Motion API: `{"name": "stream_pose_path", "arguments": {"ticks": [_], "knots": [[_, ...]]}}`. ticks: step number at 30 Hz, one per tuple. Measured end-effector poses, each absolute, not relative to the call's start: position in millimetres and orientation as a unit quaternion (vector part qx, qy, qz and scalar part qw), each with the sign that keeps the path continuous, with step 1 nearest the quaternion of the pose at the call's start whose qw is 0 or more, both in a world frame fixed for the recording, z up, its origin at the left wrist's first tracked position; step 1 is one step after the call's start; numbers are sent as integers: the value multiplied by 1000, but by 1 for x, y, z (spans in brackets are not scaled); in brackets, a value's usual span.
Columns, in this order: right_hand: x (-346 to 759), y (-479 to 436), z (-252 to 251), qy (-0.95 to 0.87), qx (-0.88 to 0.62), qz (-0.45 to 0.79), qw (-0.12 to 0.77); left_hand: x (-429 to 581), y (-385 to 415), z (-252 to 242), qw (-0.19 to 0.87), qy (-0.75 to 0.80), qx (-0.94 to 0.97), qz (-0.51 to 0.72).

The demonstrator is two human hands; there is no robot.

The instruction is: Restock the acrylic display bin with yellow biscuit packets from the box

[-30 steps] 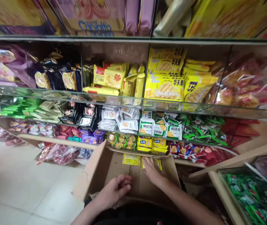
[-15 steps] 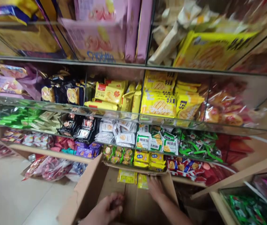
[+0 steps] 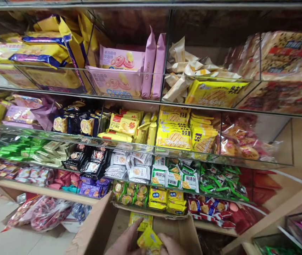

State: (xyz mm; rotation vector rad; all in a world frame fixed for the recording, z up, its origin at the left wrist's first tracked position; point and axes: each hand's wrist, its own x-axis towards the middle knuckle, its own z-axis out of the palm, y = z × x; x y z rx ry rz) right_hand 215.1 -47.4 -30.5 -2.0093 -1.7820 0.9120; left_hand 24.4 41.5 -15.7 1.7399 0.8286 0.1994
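Note:
A small yellow snack packet (image 3: 149,241) is tilted between my two hands, low in the view. My right hand (image 3: 170,244) pinches its right edge. At its left edge is my left hand (image 3: 126,241), the thumb side against the packet and the index finger stretched forward. That finger reaches toward another yellow snack packet (image 3: 144,220), which lies inside an open cardboard box (image 3: 94,226). The lower parts of both hands are cut off by the frame's bottom edge.
Glass-fronted shelves rise ahead, their compartments holding many snacks. Yellow packets (image 3: 167,201) and green ones (image 3: 129,193) sit in the lowest row, just past the box's far wall. Bagged goods (image 3: 47,214) stand on the floor at left. A wooden shelf edge (image 3: 273,212) slants at right.
My right hand has taken a yellow packet from the box's far end and brought it back beside my left hand. My left index finger has stretched out. The view has tilted upward.

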Motion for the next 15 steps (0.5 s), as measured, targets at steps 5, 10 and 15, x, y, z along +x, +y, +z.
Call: {"name": "stream_pose_path", "arguments": {"ticks": [5,10,15], "knots": [[230,-47,61,-623,-624,328,339,56,49,63,650,247,704,147],[264,-42,95,-491,-619,381,480,77,53,118,714,258,608,233],[275,-46,106,-444,-621,351,542,85,51,120,747,272,537,282]]}}
